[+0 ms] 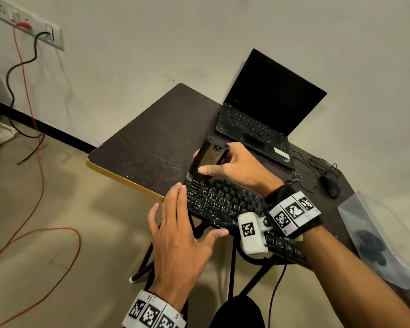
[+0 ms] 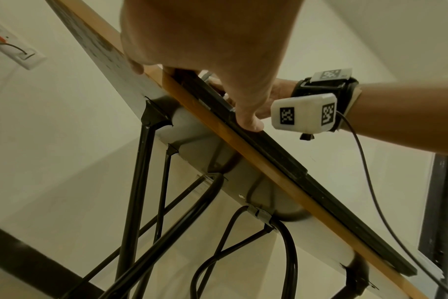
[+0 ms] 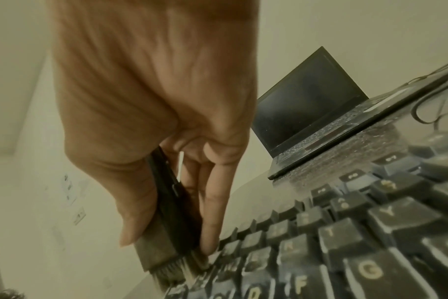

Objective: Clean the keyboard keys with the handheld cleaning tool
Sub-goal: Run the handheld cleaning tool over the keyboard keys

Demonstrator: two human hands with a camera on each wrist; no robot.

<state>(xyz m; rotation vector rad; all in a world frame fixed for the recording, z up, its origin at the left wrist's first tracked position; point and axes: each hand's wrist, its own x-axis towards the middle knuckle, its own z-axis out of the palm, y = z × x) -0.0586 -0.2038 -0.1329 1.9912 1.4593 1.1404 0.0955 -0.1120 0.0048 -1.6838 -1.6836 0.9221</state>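
Observation:
A black keyboard (image 1: 225,204) lies along the near edge of a dark folding table (image 1: 152,143). My right hand (image 1: 232,164) grips a dark cleaning brush (image 1: 207,159) upright, its bristles (image 3: 171,273) pressed onto the keys at the keyboard's far left end (image 3: 307,242). My left hand (image 1: 178,228) lies flat with straight fingers against the keyboard's left front corner; its thumb (image 2: 248,119) rests on the keyboard's front edge (image 2: 281,159), and its fingertips are hidden behind the table edge in the left wrist view.
An open black laptop (image 1: 268,114) stands at the back of the table, a wired mouse (image 1: 331,185) to its right. A clear plastic bag (image 1: 384,240) lies at far right. Red and black cables (image 1: 33,129) trail over the floor at left from a wall socket (image 1: 29,27).

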